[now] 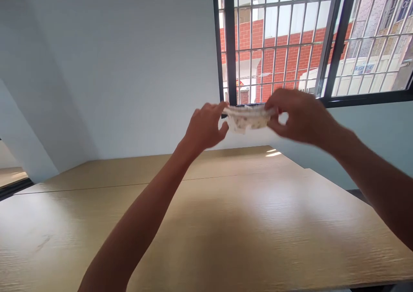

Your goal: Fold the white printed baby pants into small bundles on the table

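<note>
Above the wooden table (245, 223), left hand (204, 128) and right hand (301, 115) fingers pinch a small white speckled cloth (247, 117).

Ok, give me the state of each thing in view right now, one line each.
White patterned cloth: held up in the air above the table, stretched between both hands, blurred.
Left hand: grip shut on the cloth's left end.
Right hand: grip shut on its right end.
Wooden table: bare where visible.
Barred window: cannot tell whether open.

Light wood table (245, 223), seam running across the far part, sun patch (272, 153) near the far right edge, faint scuff at near left.
</note>
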A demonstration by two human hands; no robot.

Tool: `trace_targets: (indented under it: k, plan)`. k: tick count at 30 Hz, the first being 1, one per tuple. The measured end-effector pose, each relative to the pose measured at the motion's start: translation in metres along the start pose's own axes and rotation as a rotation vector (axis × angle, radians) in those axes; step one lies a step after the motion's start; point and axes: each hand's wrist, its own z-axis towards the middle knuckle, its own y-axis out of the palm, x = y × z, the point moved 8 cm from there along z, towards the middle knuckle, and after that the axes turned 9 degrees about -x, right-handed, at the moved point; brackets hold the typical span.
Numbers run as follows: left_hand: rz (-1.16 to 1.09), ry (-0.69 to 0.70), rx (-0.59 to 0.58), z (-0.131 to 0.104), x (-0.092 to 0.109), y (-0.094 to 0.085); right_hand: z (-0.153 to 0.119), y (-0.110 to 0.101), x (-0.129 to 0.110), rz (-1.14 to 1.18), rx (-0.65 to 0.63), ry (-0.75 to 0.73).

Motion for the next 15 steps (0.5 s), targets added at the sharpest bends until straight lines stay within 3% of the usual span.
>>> trace_targets:
  k: [2, 3, 6, 8, 9, 11, 13, 15]
  plan:
    - [-0.105, 0.040, -0.084, -0.042, 0.002, 0.026, -0.040, 0.015, -0.062, 0.103, -0.064, -0.130]
    - [-0.168, 0.054, -0.157, -0.066, 0.000, 0.048, -0.062, 0.029, -0.095, 0.108, -0.104, -0.195]
    - [-0.342, -0.006, -0.490, -0.142, -0.022, 0.134, -0.125, 0.082, -0.184, 0.201, -0.275, -0.320]
    - [-0.424, -0.059, -0.702, -0.187, -0.042, 0.184, -0.152, 0.114, -0.224, 0.383, -0.421, -0.374]
    - [-0.455, -0.087, -0.785, -0.203, -0.051, 0.202, -0.158, 0.126, -0.234, 0.446, -0.470, -0.363]
    - [-0.471, -0.165, -0.809, -0.219, -0.067, 0.219, -0.160, 0.143, -0.239, 0.541, -0.517, -0.350]
    - [-0.457, -0.215, -0.725, -0.217, -0.070, 0.220, -0.156, 0.156, -0.227, 0.576, -0.528, -0.316]
    - [-0.462, -0.197, -0.659, -0.209, -0.057, 0.217, -0.153, 0.174, -0.200, 0.576, -0.559, -0.233]
